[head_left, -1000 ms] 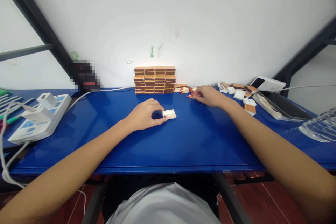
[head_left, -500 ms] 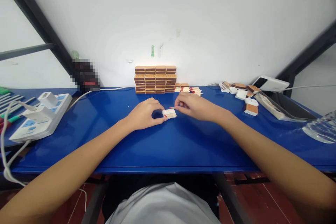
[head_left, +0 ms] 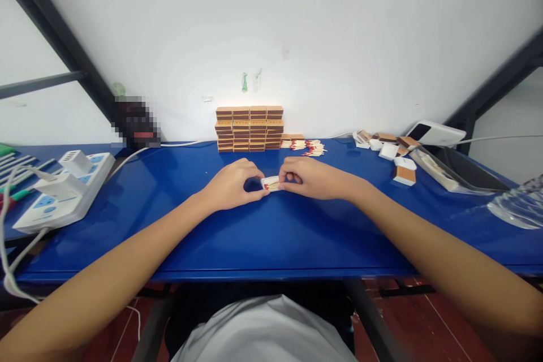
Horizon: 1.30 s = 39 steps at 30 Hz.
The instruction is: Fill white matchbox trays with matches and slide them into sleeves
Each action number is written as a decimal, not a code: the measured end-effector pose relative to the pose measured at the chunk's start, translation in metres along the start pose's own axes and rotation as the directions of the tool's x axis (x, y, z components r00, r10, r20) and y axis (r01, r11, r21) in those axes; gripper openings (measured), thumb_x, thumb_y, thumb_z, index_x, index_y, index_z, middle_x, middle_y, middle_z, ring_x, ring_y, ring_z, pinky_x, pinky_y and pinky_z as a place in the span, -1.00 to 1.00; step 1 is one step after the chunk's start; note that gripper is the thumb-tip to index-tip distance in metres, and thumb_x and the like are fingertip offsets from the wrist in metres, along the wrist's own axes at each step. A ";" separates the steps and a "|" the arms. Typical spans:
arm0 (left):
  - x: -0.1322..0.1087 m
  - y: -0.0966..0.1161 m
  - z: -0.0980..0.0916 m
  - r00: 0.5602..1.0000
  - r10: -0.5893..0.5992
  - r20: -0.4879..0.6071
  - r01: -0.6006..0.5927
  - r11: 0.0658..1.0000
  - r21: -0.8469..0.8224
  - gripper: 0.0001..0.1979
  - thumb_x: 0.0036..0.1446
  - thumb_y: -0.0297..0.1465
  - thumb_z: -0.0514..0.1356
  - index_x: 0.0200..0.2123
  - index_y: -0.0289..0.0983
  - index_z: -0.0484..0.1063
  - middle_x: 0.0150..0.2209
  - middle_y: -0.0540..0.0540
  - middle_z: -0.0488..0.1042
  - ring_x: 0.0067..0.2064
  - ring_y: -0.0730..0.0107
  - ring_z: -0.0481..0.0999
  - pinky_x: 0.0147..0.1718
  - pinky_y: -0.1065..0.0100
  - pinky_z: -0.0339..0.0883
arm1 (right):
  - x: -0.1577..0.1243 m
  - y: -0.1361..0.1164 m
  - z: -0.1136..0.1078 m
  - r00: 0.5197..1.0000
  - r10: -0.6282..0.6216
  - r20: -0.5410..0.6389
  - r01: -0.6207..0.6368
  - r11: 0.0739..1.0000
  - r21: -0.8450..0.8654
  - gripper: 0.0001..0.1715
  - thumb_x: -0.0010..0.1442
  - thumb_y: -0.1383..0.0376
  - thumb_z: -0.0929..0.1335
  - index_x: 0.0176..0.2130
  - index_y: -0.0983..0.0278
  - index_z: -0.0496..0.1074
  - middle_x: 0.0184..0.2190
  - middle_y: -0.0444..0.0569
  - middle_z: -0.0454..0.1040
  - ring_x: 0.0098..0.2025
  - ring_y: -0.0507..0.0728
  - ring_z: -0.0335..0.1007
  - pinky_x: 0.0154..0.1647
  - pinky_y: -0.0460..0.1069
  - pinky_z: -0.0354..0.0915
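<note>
A small white matchbox tray (head_left: 266, 181) with a few red-tipped matches in it sits over the blue table, in front of the stacked boxes. My left hand (head_left: 235, 184) grips the tray's left end between thumb and fingers. At the tray's right end, my right hand (head_left: 303, 177) is closed in a pinch on matches (head_left: 274, 186), their red heads pointing left inside the tray. How many matches the right fingertips hold is hard to see. Behind my right hand lies a loose pile of matches (head_left: 314, 148) with red heads.
Matchboxes (head_left: 249, 129) stand stacked against the wall. Loose box parts (head_left: 388, 151) lie at the right, beside a white device (head_left: 439, 133) and a dark flat object (head_left: 469, 169). A power strip (head_left: 68, 192) with white plugs and cables occupies the left. The table's front edge (head_left: 271, 274) runs near my body.
My right hand has moved slightly left and down, bringing the match it held beside the tray into it. My left hand keeps its hold on the tray.
</note>
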State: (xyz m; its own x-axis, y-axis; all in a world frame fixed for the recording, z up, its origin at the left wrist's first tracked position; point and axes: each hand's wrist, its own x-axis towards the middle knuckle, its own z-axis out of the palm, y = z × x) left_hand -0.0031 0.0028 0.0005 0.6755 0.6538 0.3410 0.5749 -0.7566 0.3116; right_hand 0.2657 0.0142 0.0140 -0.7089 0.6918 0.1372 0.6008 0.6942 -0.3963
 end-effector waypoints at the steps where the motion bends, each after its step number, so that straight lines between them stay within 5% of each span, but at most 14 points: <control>1: 0.000 0.000 0.000 1.000 -0.001 0.001 0.001 1.000 -0.001 -0.76 0.32 -0.19 0.38 -0.08 -0.21 0.65 -0.10 -0.12 0.67 -0.05 0.11 0.56 -0.07 0.14 0.43 | -0.001 0.000 -0.002 1.000 0.006 0.021 -0.006 1.000 0.014 -0.85 0.37 0.24 0.39 -0.19 0.25 0.56 -0.20 0.01 0.51 -0.29 0.11 0.38 -0.24 0.01 0.22; 9: -0.001 0.000 -0.001 1.000 -0.012 0.005 0.012 1.000 -0.003 -0.77 0.32 -0.18 0.38 -0.08 -0.19 0.65 -0.08 -0.12 0.68 -0.03 0.09 0.57 -0.06 0.13 0.44 | 0.003 0.001 0.007 0.999 0.025 0.023 -0.026 0.998 0.060 -0.79 0.42 0.20 0.34 -0.20 0.25 0.51 -0.23 0.00 0.49 -0.31 0.11 0.33 -0.25 0.01 0.19; 21: 0.000 0.001 -0.001 1.000 -0.020 0.011 0.020 1.000 -0.005 -0.74 0.33 -0.15 0.35 -0.07 -0.18 0.65 -0.08 -0.13 0.68 -0.03 0.08 0.58 -0.06 0.11 0.45 | 0.007 0.005 0.012 0.993 -0.002 -0.121 0.008 0.999 0.051 -0.87 0.38 0.30 0.36 -0.21 0.26 0.54 -0.35 -0.07 0.43 -0.33 0.10 0.31 -0.25 -0.01 0.17; 30: 0.000 0.000 0.000 1.000 -0.017 0.010 0.017 1.000 -0.002 -0.75 0.33 -0.16 0.35 -0.08 -0.20 0.65 -0.08 -0.13 0.68 -0.03 0.10 0.57 -0.06 0.11 0.45 | 0.006 0.002 0.012 0.997 0.001 -0.082 0.002 1.000 0.027 -0.83 0.39 0.29 0.36 -0.21 0.26 0.56 -0.30 -0.04 0.44 -0.33 0.10 0.31 -0.26 0.00 0.18; 36: 0.000 0.001 -0.001 1.000 -0.011 0.014 0.011 1.000 0.003 -0.75 0.34 -0.16 0.34 -0.05 -0.17 0.66 -0.08 -0.13 0.68 -0.03 0.08 0.58 -0.06 0.11 0.46 | 0.004 0.012 -0.005 0.991 0.013 -0.134 -0.010 1.000 0.020 -0.76 0.39 0.19 0.36 -0.23 0.25 0.57 -0.38 -0.04 0.51 -0.35 0.11 0.35 -0.27 0.00 0.20; 39: 0.000 0.001 -0.001 1.000 -0.005 -0.001 0.005 1.000 0.010 -0.73 0.33 -0.15 0.35 -0.06 -0.19 0.66 -0.07 -0.14 0.68 -0.02 0.08 0.60 -0.04 0.11 0.47 | -0.001 0.038 -0.023 0.961 0.152 -0.233 -0.173 0.982 -0.077 -0.74 0.37 0.19 0.35 -0.26 0.26 0.58 -0.40 -0.02 0.56 -0.37 0.13 0.38 -0.29 0.01 0.18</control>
State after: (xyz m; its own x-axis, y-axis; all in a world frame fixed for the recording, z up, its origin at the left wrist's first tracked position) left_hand -0.0025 0.0019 0.0014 0.6718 0.6578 0.3405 0.5831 -0.7532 0.3046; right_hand 0.2976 0.0445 0.0203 -0.5037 0.8160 0.2835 0.7412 0.5768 -0.3435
